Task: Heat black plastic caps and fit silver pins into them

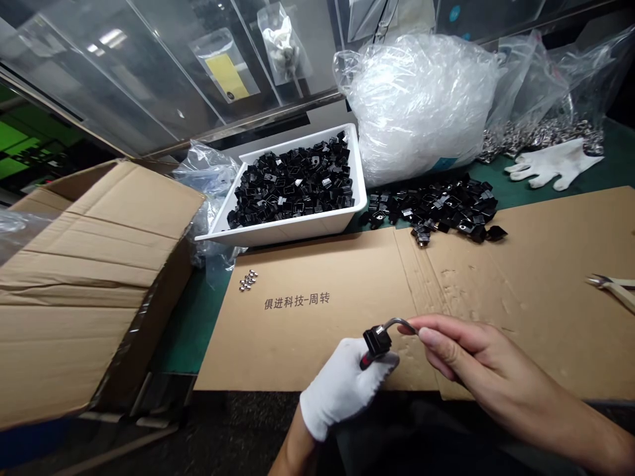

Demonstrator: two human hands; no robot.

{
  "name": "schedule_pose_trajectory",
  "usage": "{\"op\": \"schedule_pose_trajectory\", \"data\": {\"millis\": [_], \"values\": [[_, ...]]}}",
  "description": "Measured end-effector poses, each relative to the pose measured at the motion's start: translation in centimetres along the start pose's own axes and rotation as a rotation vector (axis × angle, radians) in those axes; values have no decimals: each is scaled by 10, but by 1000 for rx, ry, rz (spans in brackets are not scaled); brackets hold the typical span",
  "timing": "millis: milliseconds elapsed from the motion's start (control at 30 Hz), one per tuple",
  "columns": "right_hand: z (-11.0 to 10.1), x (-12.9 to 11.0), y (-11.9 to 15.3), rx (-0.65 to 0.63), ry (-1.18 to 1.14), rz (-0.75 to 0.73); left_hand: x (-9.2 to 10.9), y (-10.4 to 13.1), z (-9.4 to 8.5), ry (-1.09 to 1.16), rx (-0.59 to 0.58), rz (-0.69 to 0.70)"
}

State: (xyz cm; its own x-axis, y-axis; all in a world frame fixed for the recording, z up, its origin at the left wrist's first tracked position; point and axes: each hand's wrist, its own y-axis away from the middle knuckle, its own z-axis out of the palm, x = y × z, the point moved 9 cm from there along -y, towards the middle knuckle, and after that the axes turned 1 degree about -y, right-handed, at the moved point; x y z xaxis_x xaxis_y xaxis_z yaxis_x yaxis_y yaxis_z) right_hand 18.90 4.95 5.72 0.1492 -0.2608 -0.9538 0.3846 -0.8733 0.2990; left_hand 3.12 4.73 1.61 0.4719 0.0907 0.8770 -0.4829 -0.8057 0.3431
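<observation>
My left hand [342, 383], in a white glove, is closed around a small black plastic part [377, 342]. A dark rod end with a red patch [366, 361] sticks out below the part; whether it belongs to a tool is unclear. Bare, my right hand [461, 350] pinches the end of a curved metal rod [399, 322] between thumb and fingers. The rod's other end meets a small silvery metal piece [380, 329] at the top of the black part. Several similar silvery pieces [248, 280] lie on the cardboard sheet [297, 337].
A white tray [278, 231] full of black parts stands behind the cardboard, with a loose heap of black parts [436, 208] beside it. Around them are a large plastic bag [421, 106], a white glove [555, 163], pliers [612, 285] and an open carton [94, 264].
</observation>
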Motion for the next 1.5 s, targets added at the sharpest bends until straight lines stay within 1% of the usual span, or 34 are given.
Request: {"op": "schedule_pose_trajectory", "data": {"millis": [200, 300, 400, 467, 600, 700, 800, 933, 1133, 1267, 1367, 1500], "values": [[2, 8, -1, -32, -101, 102, -1, 0, 0, -14, -18, -1], [5, 15, 0, -29, -207, 144, -1, 2, 0, -11, -12, -4], [11, 20, 1, -45, -314, 183, -3, 6, 2, -5, -16, -36], [14, 21, 1, -58, -341, 200, -3, 7, 3, 0, -16, -53], [12, 21, 2, -75, -364, 213, -3, 8, 3, -19, -9, -61], [12, 19, 3, -129, -378, 245, -2, 8, 3, -46, -11, -59], [9, 15, 3, -135, -401, 241, 0, 7, 4, -60, -16, -51], [8, 17, 2, -119, -391, 238, -3, 6, 7, -77, -13, -85], [15, 25, 3, -96, -415, 236, -7, 7, 8, -67, 2, -114], [19, 25, 4, -69, -437, 226, -14, 10, 13, -24, -1, -132], [24, 22, 4, -73, -474, 209, -22, 13, 16, 14, 29, -130], [31, 19, 1, -55, -572, 207, -30, 13, 19, 82, 106, -113]]}}
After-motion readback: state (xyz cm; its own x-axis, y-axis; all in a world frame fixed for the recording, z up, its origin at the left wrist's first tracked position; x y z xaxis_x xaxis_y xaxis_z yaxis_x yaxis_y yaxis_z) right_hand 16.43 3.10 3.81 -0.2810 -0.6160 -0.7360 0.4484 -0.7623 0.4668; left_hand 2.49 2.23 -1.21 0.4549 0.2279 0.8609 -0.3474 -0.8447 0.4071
